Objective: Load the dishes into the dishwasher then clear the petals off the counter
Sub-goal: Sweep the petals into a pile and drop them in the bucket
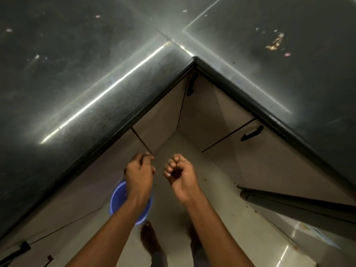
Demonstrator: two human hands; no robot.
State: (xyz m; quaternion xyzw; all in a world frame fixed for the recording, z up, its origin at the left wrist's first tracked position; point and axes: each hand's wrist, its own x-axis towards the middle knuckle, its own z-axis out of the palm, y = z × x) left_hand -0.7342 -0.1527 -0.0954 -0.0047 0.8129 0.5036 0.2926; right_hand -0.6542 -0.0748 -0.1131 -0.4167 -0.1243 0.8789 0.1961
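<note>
Evidently the petal-clearing step is in hand: both hands hang below the bench edge, over the floor. The left hand (pixel 139 177), at about 6 o'clock, has its fingers curled in as if pinching something small above the blue bucket (pixel 119 201), though what it pinches is too small to make out. The right hand (pixel 180 173), just beside it toward 5 o'clock, is closed palm-up in a loose fist, and whether petals sit inside cannot be told.

Petals remain on the dark bench (pixel 77 74): an orange scatter (pixel 275 42) at about 1 o'clock, a pink petal (pixel 287 54) just below it, and stray flecks toward 11 and 12 o'clock. No dishes show.

Next, I judge, comes dropping whatever is held into the bucket, then reaching up and across to the 1 o'clock scatter; that calls for a sweeping or pinching gather toward the bench edge.

Cabinet handles (pixel 251 133) sit under the edge, and what looks like the dishwasher (pixel 308 218) stands at 4 o'clock. The overhanging bench corner lies between the hands and the petals.
</note>
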